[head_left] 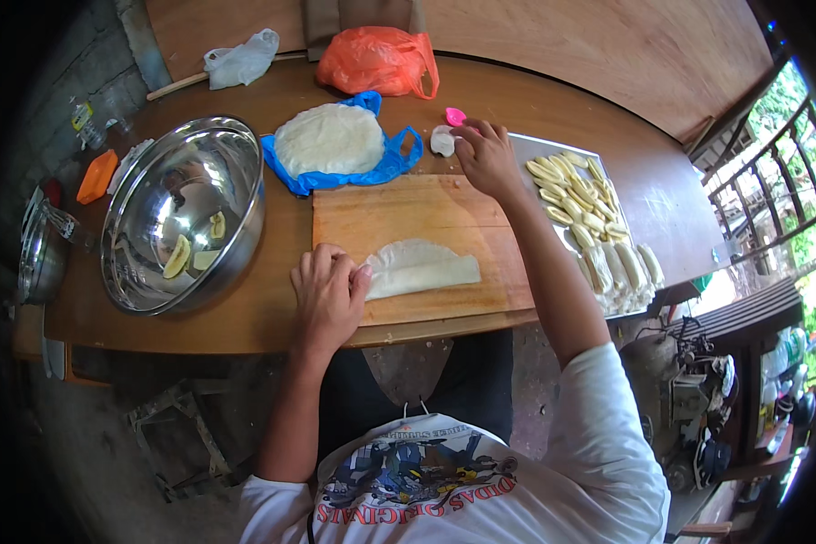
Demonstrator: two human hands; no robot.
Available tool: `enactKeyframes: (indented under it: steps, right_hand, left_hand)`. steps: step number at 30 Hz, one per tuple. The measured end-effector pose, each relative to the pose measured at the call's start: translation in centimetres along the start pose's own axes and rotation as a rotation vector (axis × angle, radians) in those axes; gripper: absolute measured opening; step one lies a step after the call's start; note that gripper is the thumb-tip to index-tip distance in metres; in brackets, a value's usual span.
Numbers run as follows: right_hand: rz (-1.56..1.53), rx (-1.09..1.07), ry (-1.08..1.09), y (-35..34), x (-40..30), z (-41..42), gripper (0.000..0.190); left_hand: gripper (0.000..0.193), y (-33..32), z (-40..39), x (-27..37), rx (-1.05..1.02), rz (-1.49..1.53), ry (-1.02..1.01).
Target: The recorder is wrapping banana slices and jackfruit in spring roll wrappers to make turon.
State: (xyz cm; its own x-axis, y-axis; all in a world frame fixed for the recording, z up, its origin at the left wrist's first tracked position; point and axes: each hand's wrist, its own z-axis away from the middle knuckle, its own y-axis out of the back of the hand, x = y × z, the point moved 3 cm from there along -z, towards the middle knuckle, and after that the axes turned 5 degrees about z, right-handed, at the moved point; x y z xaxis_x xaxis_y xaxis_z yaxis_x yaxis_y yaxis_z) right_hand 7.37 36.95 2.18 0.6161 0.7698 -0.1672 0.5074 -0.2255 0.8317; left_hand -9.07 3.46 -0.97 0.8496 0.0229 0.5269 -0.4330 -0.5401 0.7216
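Note:
A thin pale wrapper (421,265) lies on the wooden board (353,211), its near part folded into a long flat roll and its far edge spread in a curve. My left hand (330,285) pinches the left end of this wrapper between thumb and fingers. Up at the back right, my right hand (484,155) reaches to a small white container (442,141), fingers bent and somewhat apart. Whether its fingertips touch the container is hard to see. Just behind sits a small pink scoop-like piece (455,116).
A large steel bowl (183,285) holding a few banana pieces stands left. A stack of round wrappers (330,139) lies on a blue plastic bag (404,153). Right, a metal tray (527,144) carries sliced bananas (571,187) and wrapped rolls (629,265). An orange-red bag (377,61) sits behind.

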Motion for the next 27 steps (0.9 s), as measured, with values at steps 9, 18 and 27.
enactKeyframes:
  steps: [9,18,27]
  right_hand:
    - [0.132,-0.144,-0.039,-5.2,4.6,-2.6,0.044]
    - [-0.252,-0.134,0.213,7.2,-15.8,11.0,0.03]
    - [-0.12,-0.199,0.258,5.2,-24.8,18.4,0.047]
  left_hand:
    - [0.018,-0.8,-0.2,-0.1,0.036,0.057,0.057]
    - [0.024,-0.1,0.4,-2.0,0.045,0.214,0.117]
    - [0.015,0.9,0.7,-4.0,-0.064,0.388,0.125]
